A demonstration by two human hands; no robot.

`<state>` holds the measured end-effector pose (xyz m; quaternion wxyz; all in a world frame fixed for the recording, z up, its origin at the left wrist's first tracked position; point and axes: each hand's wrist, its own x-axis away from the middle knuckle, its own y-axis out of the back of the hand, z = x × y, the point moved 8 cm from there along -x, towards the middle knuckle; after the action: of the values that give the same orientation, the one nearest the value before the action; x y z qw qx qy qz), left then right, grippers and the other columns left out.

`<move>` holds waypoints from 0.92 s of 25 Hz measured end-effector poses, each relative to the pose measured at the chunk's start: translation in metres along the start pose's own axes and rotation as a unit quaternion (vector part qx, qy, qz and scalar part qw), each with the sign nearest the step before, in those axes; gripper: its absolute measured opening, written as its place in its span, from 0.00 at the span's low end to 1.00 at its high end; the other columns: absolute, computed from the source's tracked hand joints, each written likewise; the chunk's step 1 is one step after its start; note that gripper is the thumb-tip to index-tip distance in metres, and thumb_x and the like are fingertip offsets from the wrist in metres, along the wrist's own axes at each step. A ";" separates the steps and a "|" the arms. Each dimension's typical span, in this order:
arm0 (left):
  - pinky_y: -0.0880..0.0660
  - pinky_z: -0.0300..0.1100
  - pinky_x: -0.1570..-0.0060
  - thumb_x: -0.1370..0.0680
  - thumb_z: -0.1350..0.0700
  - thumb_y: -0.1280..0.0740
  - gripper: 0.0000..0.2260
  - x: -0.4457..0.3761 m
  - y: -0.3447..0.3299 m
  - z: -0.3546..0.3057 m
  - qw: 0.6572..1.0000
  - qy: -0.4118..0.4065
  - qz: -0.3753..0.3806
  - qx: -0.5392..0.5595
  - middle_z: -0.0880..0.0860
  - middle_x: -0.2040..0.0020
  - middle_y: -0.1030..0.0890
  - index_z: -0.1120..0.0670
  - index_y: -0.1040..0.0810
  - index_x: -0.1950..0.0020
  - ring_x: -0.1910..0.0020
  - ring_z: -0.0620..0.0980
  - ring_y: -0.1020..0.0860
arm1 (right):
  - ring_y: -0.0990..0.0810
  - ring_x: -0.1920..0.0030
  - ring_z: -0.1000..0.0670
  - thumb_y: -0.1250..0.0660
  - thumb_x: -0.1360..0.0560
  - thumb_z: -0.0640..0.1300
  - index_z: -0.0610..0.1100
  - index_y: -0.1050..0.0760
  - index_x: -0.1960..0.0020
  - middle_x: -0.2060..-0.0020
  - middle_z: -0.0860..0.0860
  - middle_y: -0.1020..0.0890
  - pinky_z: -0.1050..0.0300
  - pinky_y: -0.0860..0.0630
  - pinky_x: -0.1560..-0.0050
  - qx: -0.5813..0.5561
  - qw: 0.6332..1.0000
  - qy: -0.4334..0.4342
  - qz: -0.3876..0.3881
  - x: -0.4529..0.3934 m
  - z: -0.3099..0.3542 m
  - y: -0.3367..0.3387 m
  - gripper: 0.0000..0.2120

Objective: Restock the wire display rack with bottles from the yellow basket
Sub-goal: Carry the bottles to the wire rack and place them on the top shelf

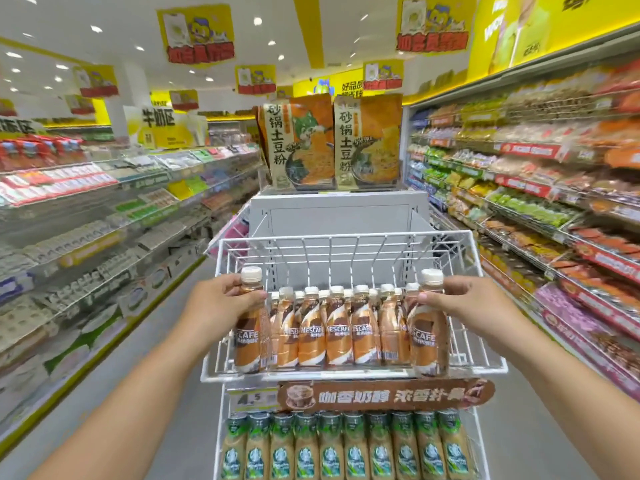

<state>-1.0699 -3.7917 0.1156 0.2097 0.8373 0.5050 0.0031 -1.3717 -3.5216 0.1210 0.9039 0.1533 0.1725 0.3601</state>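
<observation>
Both hands (221,301) round end bottles (250,327)

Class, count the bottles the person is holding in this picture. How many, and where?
2. One coffee bottle in the left hand at the row's left end, another bottle in the right hand at its right end. None seem hidden.

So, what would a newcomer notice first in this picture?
First, the two hands: the left hand and the right hand each grip a brown coffee bottle at either end of the row in the white wire basket. Above stand two large orange noodle packs.
</observation>
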 end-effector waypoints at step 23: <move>0.22 0.50 0.63 0.25 0.49 0.24 0.11 -0.095 -0.038 0.081 0.987 0.066 -0.040 -0.140 0.58 0.65 0.16 0.56 0.17 0.51 0.66 0.61 0.19 | 0.20 0.75 0.44 0.24 0.24 0.49 0.40 0.27 0.64 0.74 0.43 0.19 0.50 0.20 0.67 0.255 0.953 -0.152 -0.067 -0.108 -0.099 0.004 0.18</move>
<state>-1.1310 -3.8855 0.0484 0.2906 0.7767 0.5456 0.1208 -1.4894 -3.5793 0.0562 0.8725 0.4194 0.1289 0.2150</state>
